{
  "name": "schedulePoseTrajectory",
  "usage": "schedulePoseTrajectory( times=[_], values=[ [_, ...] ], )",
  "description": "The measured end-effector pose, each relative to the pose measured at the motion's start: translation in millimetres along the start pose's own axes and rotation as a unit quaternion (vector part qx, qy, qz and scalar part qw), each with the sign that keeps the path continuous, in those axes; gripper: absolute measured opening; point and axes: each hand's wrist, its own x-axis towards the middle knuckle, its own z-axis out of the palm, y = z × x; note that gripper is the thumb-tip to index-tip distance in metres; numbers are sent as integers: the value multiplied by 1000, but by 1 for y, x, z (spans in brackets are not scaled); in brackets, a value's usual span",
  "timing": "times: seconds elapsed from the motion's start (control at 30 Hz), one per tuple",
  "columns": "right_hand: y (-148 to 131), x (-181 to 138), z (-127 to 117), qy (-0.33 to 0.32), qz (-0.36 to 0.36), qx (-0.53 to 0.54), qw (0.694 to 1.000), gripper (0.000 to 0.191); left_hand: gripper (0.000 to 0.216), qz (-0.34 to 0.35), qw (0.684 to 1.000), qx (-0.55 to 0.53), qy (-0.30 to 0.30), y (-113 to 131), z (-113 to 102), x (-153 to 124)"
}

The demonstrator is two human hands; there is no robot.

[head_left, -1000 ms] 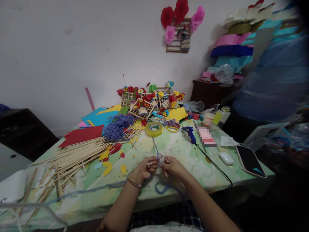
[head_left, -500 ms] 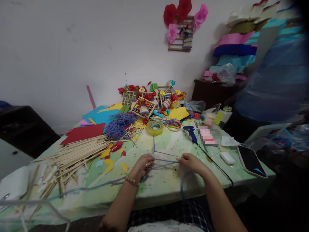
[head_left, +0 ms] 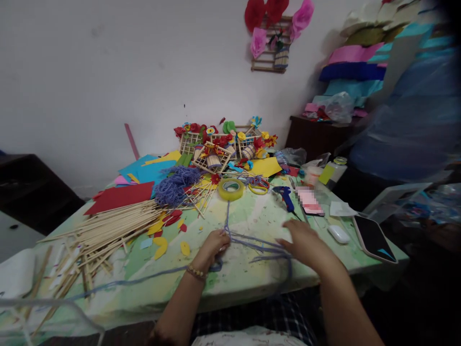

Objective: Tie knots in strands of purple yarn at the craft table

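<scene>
My left hand (head_left: 216, 244), a beaded bracelet on its wrist, pinches blue-purple yarn (head_left: 257, 244) where several strands meet. One strand runs up from that point to a roll of clear yellowish tape (head_left: 231, 194) lying flat on the table. Loose strands spread rightward towards my right hand (head_left: 306, 242), which is open with thumb and fingers apart, close to the yarn. A longer piece of yarn trails left from under my left wrist across the tablecloth. Whether a strand touches my right thumb, I cannot tell.
Wooden sticks (head_left: 118, 223) and a purple yarn heap (head_left: 176, 185) lie to the left. Behind stand stick frames with paper flowers (head_left: 212, 156). On the right are a blue glue gun (head_left: 287, 198) with its cord, a phone (head_left: 309, 201), a white mouse (head_left: 338, 234) and a tablet (head_left: 374, 239).
My right hand has let go of the yarn strand and moved right, its fingers spreading. The strands it held taut now hang slack. My left hand stays at about the same spot.
</scene>
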Motion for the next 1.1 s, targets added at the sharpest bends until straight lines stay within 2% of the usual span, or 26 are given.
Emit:
schedulePoseTrajectory(
  times=[0.07, 0.1, 0.17, 0.27, 0.33, 0.4, 0.5, 0.57, 0.6, 0.63, 0.73, 0.77, 0.8, 0.87, 0.9, 0.93, 1.03, 1.1],
  values=[
    [-39, 21, 27, -13, -108, 124, 986, 27, 17, 3, 1000, -2, -4, 0, 0, 0],
    [-56, 33, 43, -42, -125, 168, 977, 25, 16, 2, 1000, -2, -7, -1, -1, 0],
    [-80, 55, 74, -76, -124, 218, 965, 30, 15, 0, 1000, -1, -14, -1, -2, 0],
    [-95, 75, 105, -91, -86, 294, 947, 48, 17, -13, 1000, -10, -25, -1, -4, -1],
    [-97, 78, 112, -120, -35, 360, 924, 57, 18, -20, 999, -26, -30, 0, -6, -2],
    [-95, 76, 111, -142, 29, 406, 902, 56, 19, -17, 999, -34, -34, 1, -6, -3],
    [-88, 70, 101, -101, 99, 430, 892, 42, 21, -9, 999, -30, -39, 1, -7, -5],
    [-82, 67, 94, -77, 124, 475, 868, 30, 22, -8, 999, -29, -38, 1, -8, -6],
    [-78, 66, 91, -94, 135, 519, 839, 22, 22, -6, 999, -26, -38, 1, -8, -6],
    [-75, 64, 88, -134, 146, 573, 795, 16, 22, -2, 999, -22, -36, 1, -7, -6],
    [-69, 58, 84, -294, 169, 717, 609, 14, 23, 22, 999, 7, -29, -1, -4, -5],
    [-70, 55, 84, -332, 171, 743, 556, 16, 22, 34, 999, 21, -29, -2, -2, -4],
    [-71, 53, 85, -359, 170, 758, 517, 17, 21, 49, 998, 37, -27, -4, 0, -3],
    [-76, 49, 89, -392, 163, 768, 480, 17, 16, 77, 995, 68, -6, -9, 2, -1],
    [-78, 47, 90, -402, 158, 764, 480, 16, 15, 86, 993, 80, 14, -11, 2, -1],
    [-81, 46, 92, -400, 153, 754, 497, 15, 14, 92, 991, 89, 37, -13, 2, 0],
    [-85, 42, 94, -352, 146, 711, 590, 13, 16, 108, 983, 106, 104, -14, -3, -2],
    [-86, 40, 92, -306, 139, 691, 640, 16, 19, 128, 979, 75, 141, -9, -5, -5]
  ],
)
